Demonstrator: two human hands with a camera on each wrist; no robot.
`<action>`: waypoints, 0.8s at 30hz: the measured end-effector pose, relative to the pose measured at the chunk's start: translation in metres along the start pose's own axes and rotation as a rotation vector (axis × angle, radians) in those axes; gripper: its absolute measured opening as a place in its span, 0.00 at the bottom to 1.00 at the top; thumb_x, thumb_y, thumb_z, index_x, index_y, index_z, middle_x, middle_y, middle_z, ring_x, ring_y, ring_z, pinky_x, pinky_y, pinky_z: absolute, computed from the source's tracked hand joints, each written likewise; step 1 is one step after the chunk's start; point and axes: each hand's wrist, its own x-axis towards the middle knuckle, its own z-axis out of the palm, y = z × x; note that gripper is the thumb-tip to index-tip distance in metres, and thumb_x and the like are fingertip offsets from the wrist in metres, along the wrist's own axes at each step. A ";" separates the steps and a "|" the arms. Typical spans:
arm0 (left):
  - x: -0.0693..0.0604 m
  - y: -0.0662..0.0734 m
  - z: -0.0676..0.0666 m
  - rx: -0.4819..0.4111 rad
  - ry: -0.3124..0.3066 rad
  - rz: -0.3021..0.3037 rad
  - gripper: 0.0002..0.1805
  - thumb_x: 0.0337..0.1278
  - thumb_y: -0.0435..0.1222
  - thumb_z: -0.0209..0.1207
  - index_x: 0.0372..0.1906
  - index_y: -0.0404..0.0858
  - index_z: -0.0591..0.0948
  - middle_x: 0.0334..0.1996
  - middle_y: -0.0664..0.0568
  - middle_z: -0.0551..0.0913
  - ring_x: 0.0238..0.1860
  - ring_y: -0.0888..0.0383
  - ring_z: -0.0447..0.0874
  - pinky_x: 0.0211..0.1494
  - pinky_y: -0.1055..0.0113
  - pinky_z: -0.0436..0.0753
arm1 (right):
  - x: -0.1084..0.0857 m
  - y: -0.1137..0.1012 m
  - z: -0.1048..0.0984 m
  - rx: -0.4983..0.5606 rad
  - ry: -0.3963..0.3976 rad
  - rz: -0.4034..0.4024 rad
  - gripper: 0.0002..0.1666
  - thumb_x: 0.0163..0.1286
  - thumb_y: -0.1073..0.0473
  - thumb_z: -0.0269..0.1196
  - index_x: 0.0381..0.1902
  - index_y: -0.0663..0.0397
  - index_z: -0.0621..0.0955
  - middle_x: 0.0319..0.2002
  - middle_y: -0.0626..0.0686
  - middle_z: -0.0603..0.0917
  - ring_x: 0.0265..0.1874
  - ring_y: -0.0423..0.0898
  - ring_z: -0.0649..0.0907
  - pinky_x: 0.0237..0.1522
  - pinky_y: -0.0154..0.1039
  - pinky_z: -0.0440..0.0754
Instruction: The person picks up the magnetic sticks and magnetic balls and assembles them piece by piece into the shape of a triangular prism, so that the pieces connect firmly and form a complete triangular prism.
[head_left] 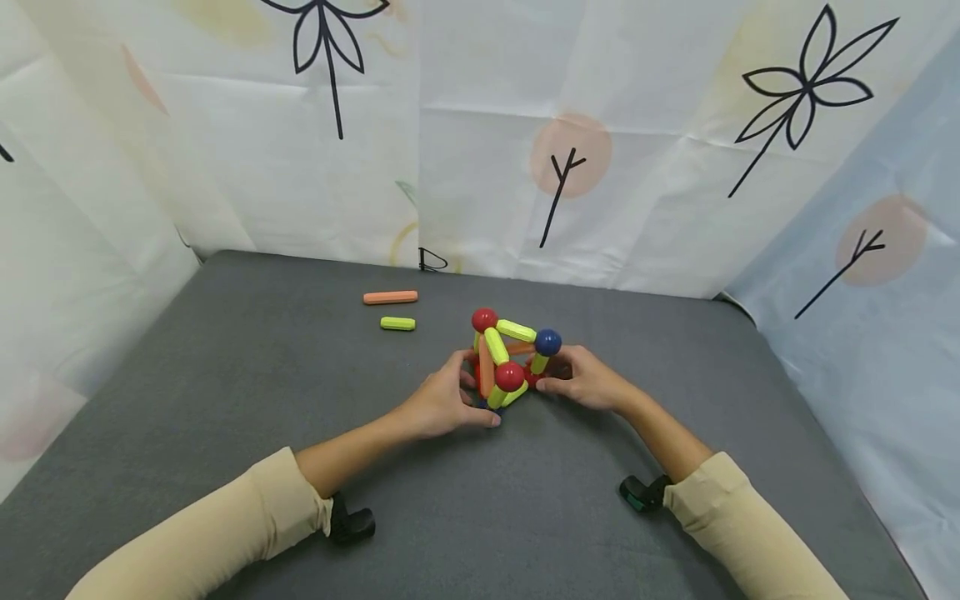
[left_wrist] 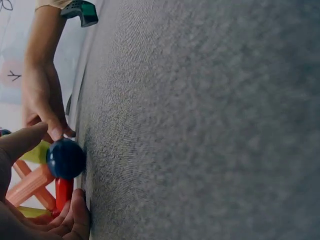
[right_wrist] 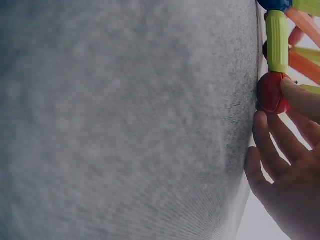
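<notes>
In the head view, a box-like frame of building rods and balls point(head_left: 510, 377) stands on the grey table. Short yellow-green rods point(head_left: 517, 331) and longer orange rods link its red and blue balls. My left hand point(head_left: 438, 400) holds the left side, thumb in front and fingers behind. Seen from the left wrist, its fingers lie against a red rod point(left_wrist: 64, 192) below a dark blue ball point(left_wrist: 66, 158). On the other side, my right hand point(head_left: 592, 382) pinches a low red ball point(right_wrist: 271, 92) where a yellow-green rod point(right_wrist: 277, 41) joins it.
Behind the frame to the left lie a loose orange rod point(head_left: 390, 297) and a short yellow-green rod point(head_left: 397, 323). The grey tabletop point(head_left: 480, 517) extends around both arms. A printed white curtain point(head_left: 480, 200) borders the table's back and sides.
</notes>
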 end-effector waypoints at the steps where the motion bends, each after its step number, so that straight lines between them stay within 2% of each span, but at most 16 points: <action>1: 0.001 0.000 0.001 0.013 0.008 0.015 0.55 0.43 0.40 0.78 0.75 0.39 0.57 0.48 0.49 0.78 0.43 0.55 0.80 0.46 0.59 0.81 | 0.000 0.000 0.000 -0.005 0.000 0.004 0.19 0.68 0.63 0.66 0.55 0.64 0.79 0.46 0.56 0.85 0.45 0.50 0.84 0.48 0.45 0.81; 5: 0.005 0.000 0.000 0.063 0.036 0.076 0.54 0.43 0.36 0.78 0.74 0.38 0.59 0.47 0.49 0.80 0.41 0.56 0.80 0.46 0.60 0.82 | -0.002 -0.003 -0.001 -0.012 -0.008 0.005 0.19 0.67 0.62 0.68 0.53 0.64 0.80 0.41 0.54 0.86 0.39 0.48 0.83 0.41 0.42 0.82; 8: 0.009 -0.003 -0.005 0.066 0.035 0.118 0.52 0.44 0.32 0.76 0.74 0.38 0.60 0.48 0.47 0.82 0.43 0.56 0.82 0.48 0.59 0.83 | -0.003 -0.005 -0.002 -0.005 -0.020 0.010 0.17 0.66 0.62 0.69 0.50 0.63 0.80 0.39 0.53 0.85 0.37 0.48 0.83 0.39 0.42 0.82; 11: 0.014 -0.007 -0.013 0.034 -0.002 0.159 0.50 0.46 0.29 0.74 0.74 0.40 0.60 0.50 0.46 0.83 0.46 0.55 0.84 0.51 0.57 0.83 | -0.004 -0.005 -0.002 0.016 -0.032 0.019 0.15 0.66 0.62 0.69 0.48 0.61 0.81 0.39 0.53 0.85 0.38 0.49 0.83 0.40 0.43 0.82; 16: 0.024 -0.018 -0.025 -0.020 -0.080 0.212 0.46 0.50 0.28 0.72 0.74 0.39 0.61 0.54 0.43 0.82 0.52 0.51 0.84 0.56 0.52 0.81 | -0.006 -0.003 -0.002 0.095 -0.044 0.019 0.14 0.67 0.65 0.67 0.49 0.62 0.81 0.44 0.56 0.86 0.46 0.53 0.84 0.49 0.45 0.82; 17: 0.026 -0.020 -0.027 -0.024 -0.086 0.217 0.45 0.51 0.28 0.71 0.74 0.39 0.61 0.55 0.42 0.82 0.53 0.50 0.84 0.62 0.52 0.77 | -0.006 -0.003 -0.002 0.113 -0.044 0.021 0.14 0.67 0.65 0.66 0.49 0.63 0.81 0.45 0.56 0.86 0.48 0.53 0.84 0.50 0.45 0.82; 20: 0.032 -0.023 -0.032 -0.032 -0.095 0.226 0.43 0.53 0.28 0.70 0.73 0.38 0.62 0.56 0.41 0.82 0.57 0.49 0.82 0.65 0.50 0.74 | -0.007 -0.001 -0.001 0.147 -0.042 0.028 0.13 0.68 0.66 0.65 0.49 0.64 0.81 0.48 0.58 0.85 0.51 0.55 0.83 0.52 0.42 0.81; 23: 0.036 -0.025 -0.034 -0.033 -0.090 0.213 0.41 0.54 0.28 0.70 0.72 0.39 0.64 0.56 0.42 0.82 0.58 0.49 0.82 0.65 0.52 0.75 | -0.006 0.000 -0.001 0.169 -0.043 0.043 0.13 0.68 0.67 0.65 0.50 0.63 0.81 0.48 0.58 0.85 0.52 0.54 0.82 0.53 0.41 0.80; 24: 0.037 -0.026 -0.034 -0.035 -0.090 0.208 0.41 0.54 0.28 0.70 0.72 0.40 0.65 0.56 0.42 0.82 0.58 0.49 0.81 0.60 0.53 0.79 | -0.006 0.000 -0.001 0.171 -0.045 0.045 0.13 0.68 0.67 0.65 0.50 0.63 0.81 0.48 0.58 0.85 0.53 0.54 0.82 0.54 0.41 0.80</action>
